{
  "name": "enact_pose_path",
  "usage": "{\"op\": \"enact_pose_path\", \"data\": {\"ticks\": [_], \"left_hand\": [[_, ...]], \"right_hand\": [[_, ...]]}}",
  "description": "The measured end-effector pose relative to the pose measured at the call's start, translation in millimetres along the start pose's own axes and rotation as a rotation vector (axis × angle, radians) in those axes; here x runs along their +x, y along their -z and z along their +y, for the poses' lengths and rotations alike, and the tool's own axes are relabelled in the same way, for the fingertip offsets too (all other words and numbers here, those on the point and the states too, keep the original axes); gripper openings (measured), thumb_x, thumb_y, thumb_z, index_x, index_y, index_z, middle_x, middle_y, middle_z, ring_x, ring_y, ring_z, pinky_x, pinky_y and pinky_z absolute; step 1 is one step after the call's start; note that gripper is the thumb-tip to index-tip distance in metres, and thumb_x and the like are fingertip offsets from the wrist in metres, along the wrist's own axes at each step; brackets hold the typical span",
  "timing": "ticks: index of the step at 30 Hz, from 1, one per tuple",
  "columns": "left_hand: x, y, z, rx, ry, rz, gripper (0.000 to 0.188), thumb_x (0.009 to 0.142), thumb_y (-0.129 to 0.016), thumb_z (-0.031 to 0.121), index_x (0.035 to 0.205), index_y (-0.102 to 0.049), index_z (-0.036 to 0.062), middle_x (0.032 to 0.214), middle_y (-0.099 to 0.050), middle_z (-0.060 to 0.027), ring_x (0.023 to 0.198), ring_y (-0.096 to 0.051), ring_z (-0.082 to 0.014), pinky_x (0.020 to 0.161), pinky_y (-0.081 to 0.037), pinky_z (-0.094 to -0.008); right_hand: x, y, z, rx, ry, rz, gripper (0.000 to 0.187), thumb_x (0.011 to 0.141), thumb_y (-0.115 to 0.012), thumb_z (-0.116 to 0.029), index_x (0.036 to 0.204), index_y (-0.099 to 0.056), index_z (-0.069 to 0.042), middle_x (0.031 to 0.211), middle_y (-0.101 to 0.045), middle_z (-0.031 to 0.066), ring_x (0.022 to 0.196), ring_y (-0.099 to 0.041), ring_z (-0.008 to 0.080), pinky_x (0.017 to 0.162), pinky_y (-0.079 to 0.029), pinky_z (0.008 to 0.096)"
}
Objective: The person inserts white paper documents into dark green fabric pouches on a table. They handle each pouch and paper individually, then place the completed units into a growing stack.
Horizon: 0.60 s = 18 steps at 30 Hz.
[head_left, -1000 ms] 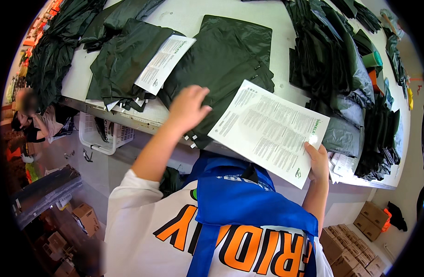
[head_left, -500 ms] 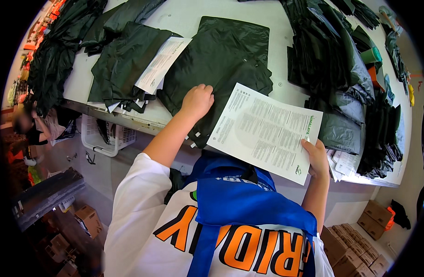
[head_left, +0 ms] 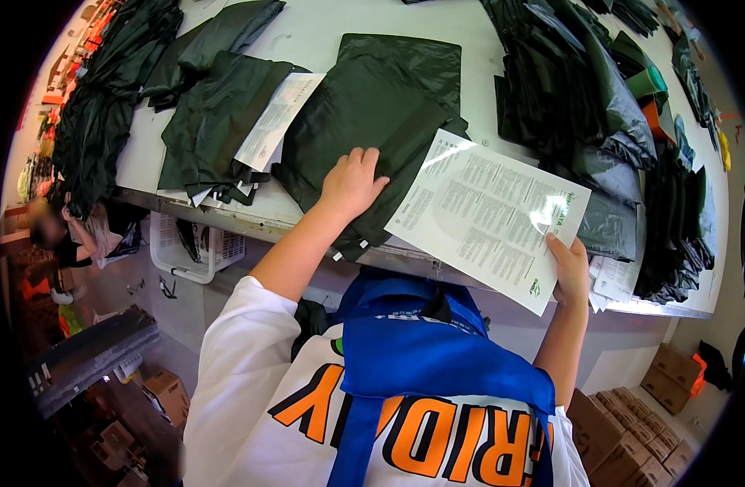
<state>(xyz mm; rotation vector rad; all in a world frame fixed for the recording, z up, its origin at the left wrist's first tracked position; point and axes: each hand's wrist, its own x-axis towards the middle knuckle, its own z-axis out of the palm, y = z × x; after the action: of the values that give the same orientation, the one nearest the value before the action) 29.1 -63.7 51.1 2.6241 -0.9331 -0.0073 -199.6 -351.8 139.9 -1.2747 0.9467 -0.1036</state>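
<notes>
In front of me a dark green folded garment lies on the white table, its fabric smooth and shiny. My left hand rests palm down on it, fingers loosely spread and holding nothing. My right hand grips a printed white sheet at its right edge, thumb on top. The sheet tilts over the table's front edge and covers the garment's lower right part. Left of the garment sits a stack of similar folded garments with another printed sheet lying on its right side.
Dark garments pile up at the right, with a green roll among them. More dark cloth hangs at the far left. A white basket sits below the table edge. Cardboard boxes stand on the floor at right.
The sheet in my right hand has shifted right and tilted, now catching glare. My left hand has moved slightly down and right on the garment, its fingers spreading more.
</notes>
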Motion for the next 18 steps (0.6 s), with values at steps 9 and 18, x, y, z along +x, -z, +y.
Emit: {"op": "enact_pose_path", "data": {"ticks": [9,18], "left_hand": [[7,-18,-8,0.092,-0.052,-0.117,0.025,0.076,-0.062,0.012,0.101,-0.056,0.0059,0.090,-0.056,-0.0135,0.084,-0.059,-0.0329,0.071,-0.050,-0.0442],[5,13,14,0.015,-0.098,-0.116,0.020,0.081,-0.054,0.005,0.100,-0.049,0.0037,0.094,-0.052,-0.0170,0.083,-0.060,-0.0359,0.069,-0.050,-0.0459]], "right_hand": [[-4,12,4,0.042,-0.021,-0.032,0.030,0.089,-0.056,-0.006,0.114,-0.055,0.009,0.103,-0.065,0.0144,0.086,-0.066,0.0193,0.074,-0.053,0.0308],[25,-20,16,0.033,-0.011,-0.061,0.032,0.087,-0.055,-0.004,0.115,-0.054,0.011,0.107,-0.065,0.0164,0.089,-0.065,0.0212,0.080,-0.051,0.0328]]}}
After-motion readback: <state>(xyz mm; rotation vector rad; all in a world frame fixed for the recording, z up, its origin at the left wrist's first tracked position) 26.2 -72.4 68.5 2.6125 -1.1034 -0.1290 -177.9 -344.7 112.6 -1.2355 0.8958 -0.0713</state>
